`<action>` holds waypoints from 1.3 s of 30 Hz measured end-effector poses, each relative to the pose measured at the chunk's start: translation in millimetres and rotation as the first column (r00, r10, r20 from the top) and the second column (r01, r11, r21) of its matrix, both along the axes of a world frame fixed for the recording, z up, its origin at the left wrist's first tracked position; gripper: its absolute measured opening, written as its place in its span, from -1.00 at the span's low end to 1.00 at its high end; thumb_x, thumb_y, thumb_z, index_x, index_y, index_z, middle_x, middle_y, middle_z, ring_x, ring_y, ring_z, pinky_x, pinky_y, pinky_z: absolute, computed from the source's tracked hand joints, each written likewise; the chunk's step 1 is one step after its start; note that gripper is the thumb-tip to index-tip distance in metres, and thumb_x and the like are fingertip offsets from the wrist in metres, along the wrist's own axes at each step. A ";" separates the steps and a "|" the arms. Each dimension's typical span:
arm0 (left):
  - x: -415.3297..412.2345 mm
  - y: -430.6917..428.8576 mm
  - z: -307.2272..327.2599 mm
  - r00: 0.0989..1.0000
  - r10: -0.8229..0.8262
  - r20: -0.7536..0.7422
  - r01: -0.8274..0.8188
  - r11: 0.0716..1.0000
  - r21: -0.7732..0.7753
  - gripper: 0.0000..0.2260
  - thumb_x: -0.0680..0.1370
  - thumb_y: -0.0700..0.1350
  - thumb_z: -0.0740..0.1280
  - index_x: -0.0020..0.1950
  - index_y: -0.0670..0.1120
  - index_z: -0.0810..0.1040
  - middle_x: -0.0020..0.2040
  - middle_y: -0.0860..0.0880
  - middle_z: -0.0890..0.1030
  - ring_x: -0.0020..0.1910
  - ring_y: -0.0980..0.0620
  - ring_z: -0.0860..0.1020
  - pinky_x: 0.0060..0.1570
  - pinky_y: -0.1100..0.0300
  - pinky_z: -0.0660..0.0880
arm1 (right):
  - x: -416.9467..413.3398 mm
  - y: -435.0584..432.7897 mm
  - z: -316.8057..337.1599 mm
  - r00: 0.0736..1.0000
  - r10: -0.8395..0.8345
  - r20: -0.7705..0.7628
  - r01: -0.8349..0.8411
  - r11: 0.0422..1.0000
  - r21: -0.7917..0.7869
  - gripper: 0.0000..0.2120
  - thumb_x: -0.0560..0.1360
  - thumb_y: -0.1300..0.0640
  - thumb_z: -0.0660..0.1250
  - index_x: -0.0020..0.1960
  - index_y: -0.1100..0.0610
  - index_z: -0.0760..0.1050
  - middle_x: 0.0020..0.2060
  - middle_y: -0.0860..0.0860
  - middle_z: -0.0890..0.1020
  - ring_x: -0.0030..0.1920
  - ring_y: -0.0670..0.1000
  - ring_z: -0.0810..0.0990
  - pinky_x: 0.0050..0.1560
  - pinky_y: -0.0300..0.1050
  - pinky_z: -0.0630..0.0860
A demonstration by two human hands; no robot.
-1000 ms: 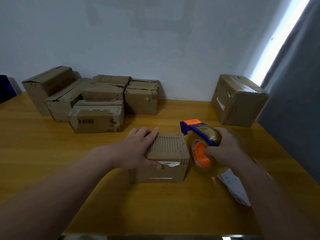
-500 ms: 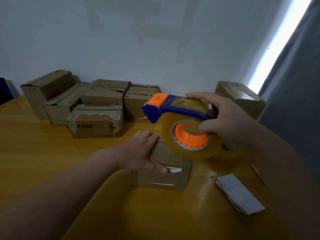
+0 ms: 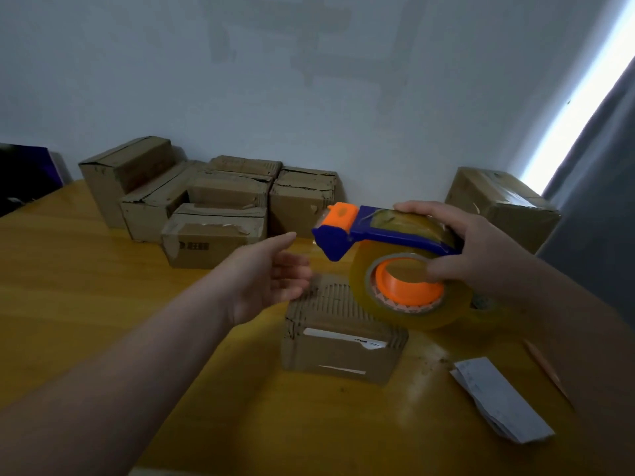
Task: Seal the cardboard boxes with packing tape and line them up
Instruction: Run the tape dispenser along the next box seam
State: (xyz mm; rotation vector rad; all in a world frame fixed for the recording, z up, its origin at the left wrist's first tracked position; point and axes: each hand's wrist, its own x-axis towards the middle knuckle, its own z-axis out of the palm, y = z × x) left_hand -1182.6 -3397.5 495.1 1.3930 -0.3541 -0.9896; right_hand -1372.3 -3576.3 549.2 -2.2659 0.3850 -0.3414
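The left hand (image 3: 271,280), which lay flat on the small ribbed brown cardboard box (image 3: 340,352) half a second ago, has lifted off it. It now hovers just above the box's left edge, its grip open, palm turned inward and fingers straight. The right hand (image 3: 467,249) keeps its grip closed around the blue-and-orange plastic tape dispenser (image 3: 347,235). The dispenser is held in the air over the box's far right corner with its roll of clear yellowish packing tape (image 3: 405,314), much as before.

The small box sits near the middle of the yellow wooden tabletop (image 3: 86,304), flaps shut, so its contents cannot be seen. A cluster of brown cardboard boxes (image 3: 213,207) stands closed at the far left by the wall. A larger brown cardboard box (image 3: 505,207) stands at the far right. A folded white paper slip (image 3: 501,400) lies near right.
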 end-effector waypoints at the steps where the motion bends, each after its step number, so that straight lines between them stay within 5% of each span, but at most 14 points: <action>1: -1.1 1.2 3.1 0.995 -0.047 -0.086 0.047 0.999 -0.006 -0.64 0.58 0.05 0.25 0.07 -0.26 0.57 -0.15 -0.16 0.61 -0.26 0.01 0.57 -0.37 0.23 0.55 | 0.2 1.0 0.6 1.000 0.009 -0.002 -0.009 1.000 -0.008 -0.31 0.27 0.18 0.48 0.23 -0.36 0.34 0.08 -0.19 0.51 -0.03 -0.08 0.60 -0.13 -0.13 0.64; 5: -8.3 -2.3 9.8 0.993 -0.036 -0.110 0.033 0.999 -0.023 -0.87 0.56 -0.18 0.29 -0.10 -0.21 0.58 -0.36 -0.04 0.55 -0.41 0.12 0.49 -0.46 0.33 0.49 | 2.2 5.5 3.6 0.999 0.036 -0.006 -0.037 0.998 -0.055 -0.33 0.23 0.12 0.45 0.20 -0.38 0.33 0.07 -0.23 0.51 -0.05 -0.16 0.58 -0.17 -0.23 0.62; 11: -3.8 2.0 6.4 0.997 0.056 0.057 -0.059 0.997 0.040 -0.90 0.55 -0.27 0.26 -0.11 -0.21 0.56 -0.46 -0.01 0.49 -0.50 0.15 0.41 -0.46 0.33 0.39 | 10.7 10.6 15.6 0.990 0.091 -0.110 -0.103 0.988 -0.111 -0.33 0.34 0.19 0.52 0.21 -0.39 0.34 0.04 -0.15 0.58 -0.07 -0.05 0.62 -0.07 -0.13 0.64; 15: 3.1 15.3 -4.5 0.985 0.092 0.145 -0.105 0.991 0.088 -0.91 0.54 -0.21 0.29 -0.07 -0.19 0.57 -0.42 0.00 0.51 -0.43 0.12 0.43 -0.42 0.29 0.39 | 12.7 10.0 29.7 0.976 0.111 -0.189 -0.141 0.978 -0.154 -0.40 0.34 0.07 0.52 0.19 -0.39 0.34 0.08 -0.24 0.53 -0.04 -0.16 0.58 -0.14 -0.31 0.59; 23: -4.0 18.8 -34.0 0.976 0.204 0.082 -0.212 0.971 0.109 -0.86 0.54 -0.17 0.34 -0.21 -0.16 0.55 -0.46 0.01 0.47 -0.44 0.09 0.37 -0.42 0.26 0.36 | 7.8 9.7 32.1 0.955 0.081 -0.285 -0.130 0.979 -0.158 -0.43 0.36 0.06 0.51 0.23 -0.35 0.37 0.09 -0.24 0.51 0.00 -0.13 0.57 -0.07 -0.23 0.59; 30: -9.2 16.1 -52.8 0.935 0.311 0.174 -0.331 0.938 0.102 -0.83 0.53 -0.11 0.36 -0.21 -0.18 0.55 -0.37 -0.03 0.48 -0.38 0.06 0.38 -0.35 0.22 0.36 | 20.9 16.0 31.4 0.952 0.101 -0.289 -0.160 0.969 -0.190 -0.49 0.38 0.11 0.49 0.17 -0.33 0.41 0.04 -0.21 0.54 -0.05 -0.12 0.56 -0.13 -0.29 0.53; 39: -18.4 3.7 -71.5 0.833 0.156 0.530 -0.303 0.931 0.203 -0.76 0.59 0.00 0.26 -0.18 -0.12 0.53 -0.26 -0.03 0.57 -0.32 0.09 0.51 -0.35 0.22 0.41 | 24.2 14.6 23.0 0.977 0.084 -0.197 -0.110 0.986 -0.127 -0.51 0.35 0.16 0.50 0.08 -0.34 0.45 0.00 -0.22 0.56 -0.10 -0.17 0.58 -0.23 -0.36 0.51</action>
